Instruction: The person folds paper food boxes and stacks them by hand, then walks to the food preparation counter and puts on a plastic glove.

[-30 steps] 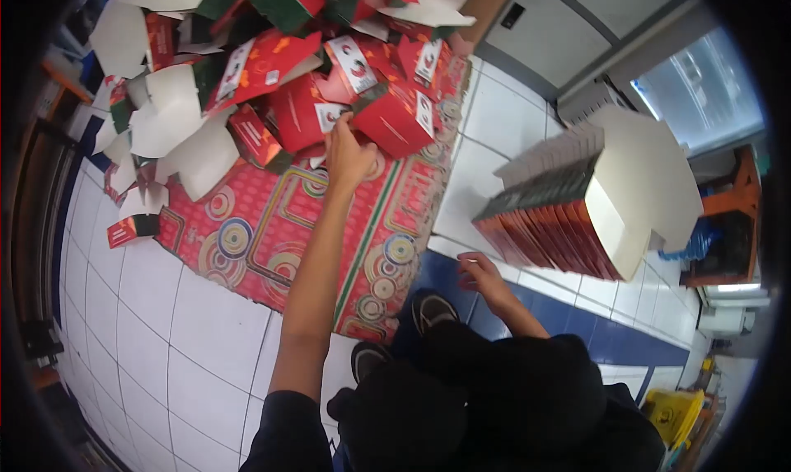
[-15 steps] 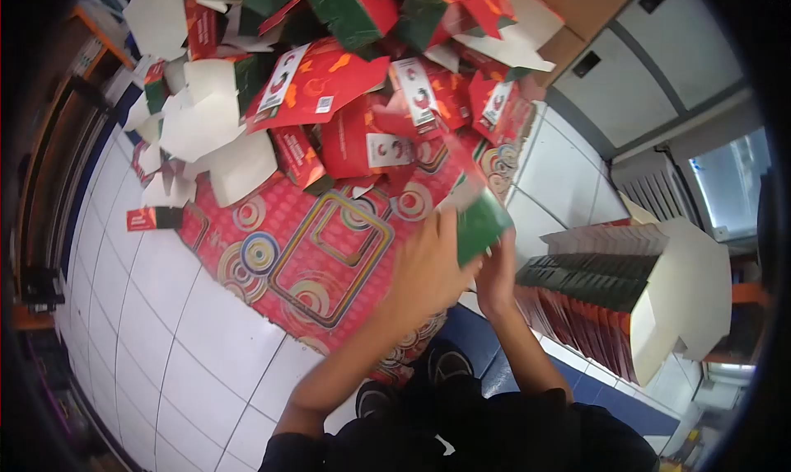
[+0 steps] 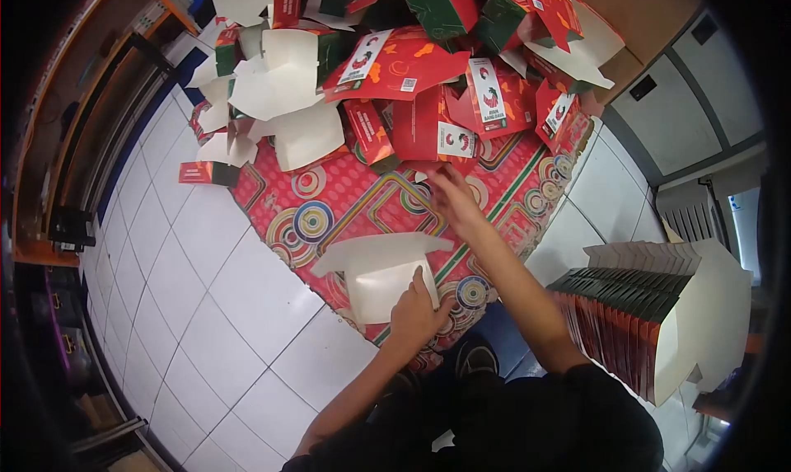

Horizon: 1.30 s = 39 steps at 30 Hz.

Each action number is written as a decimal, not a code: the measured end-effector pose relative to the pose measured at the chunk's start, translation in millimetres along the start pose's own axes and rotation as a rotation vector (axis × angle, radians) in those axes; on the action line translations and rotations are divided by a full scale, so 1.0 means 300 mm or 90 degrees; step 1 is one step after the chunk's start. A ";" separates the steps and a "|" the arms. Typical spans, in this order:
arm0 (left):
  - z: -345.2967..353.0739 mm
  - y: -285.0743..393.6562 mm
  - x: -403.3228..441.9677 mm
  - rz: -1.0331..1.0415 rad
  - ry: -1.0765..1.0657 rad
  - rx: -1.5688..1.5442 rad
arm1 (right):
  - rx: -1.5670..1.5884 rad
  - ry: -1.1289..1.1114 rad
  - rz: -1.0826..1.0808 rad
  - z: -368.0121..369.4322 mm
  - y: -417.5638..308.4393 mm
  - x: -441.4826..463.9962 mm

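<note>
An unlidded cardboard food box (image 3: 372, 286) lies on the patterned red mat (image 3: 325, 262), its white inside facing up and a wide flap spread along its far side. My left hand (image 3: 414, 314) holds its right wall, the index finger stretched inside and the thumb outside. Farther off, my right hand (image 3: 455, 198) reaches over the mat with fingers apart, just below a red printed box (image 3: 428, 130) at the front of the heap. Its fingertips are close to that box; whether they touch it I cannot tell.
A heap of folded red, green and white boxes (image 3: 412, 60) covers the mat's far part. At right stands a row of nested flat box blanks (image 3: 614, 315). Grey cabinets (image 3: 684, 84) and a brown carton (image 3: 634, 18) stand far right; an orange shelf (image 3: 74, 68) is at left.
The green-sided box between both hands is now down on the mat, opened with its white inside up. My right hand has moved away toward the heap. The view has shifted.
</note>
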<state>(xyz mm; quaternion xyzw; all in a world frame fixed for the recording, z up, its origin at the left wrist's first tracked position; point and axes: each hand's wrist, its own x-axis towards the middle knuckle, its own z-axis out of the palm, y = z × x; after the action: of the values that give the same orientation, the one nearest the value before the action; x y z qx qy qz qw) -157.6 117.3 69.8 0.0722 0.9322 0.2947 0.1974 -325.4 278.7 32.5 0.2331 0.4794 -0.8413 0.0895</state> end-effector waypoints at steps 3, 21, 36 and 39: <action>-0.013 -0.022 -0.069 0.103 0.122 -0.012 | 0.116 0.034 0.008 0.077 0.032 0.143; -0.111 0.132 -0.149 0.151 -0.097 -0.994 | -0.773 -0.156 -0.258 0.056 -0.154 -0.867; -0.140 -0.278 -0.095 -0.174 0.109 -0.894 | -0.615 0.064 -0.211 -0.088 0.062 -0.736; -0.193 -0.272 -0.069 -0.171 0.142 -0.568 | -0.512 0.091 -0.192 -0.070 0.166 -0.654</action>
<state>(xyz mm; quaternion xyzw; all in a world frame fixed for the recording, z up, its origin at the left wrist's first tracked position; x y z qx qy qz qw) -164.0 15.5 72.7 -0.1731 0.7312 0.6439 0.1441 -128.5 256.1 79.0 0.1646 0.8027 -0.5730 0.0157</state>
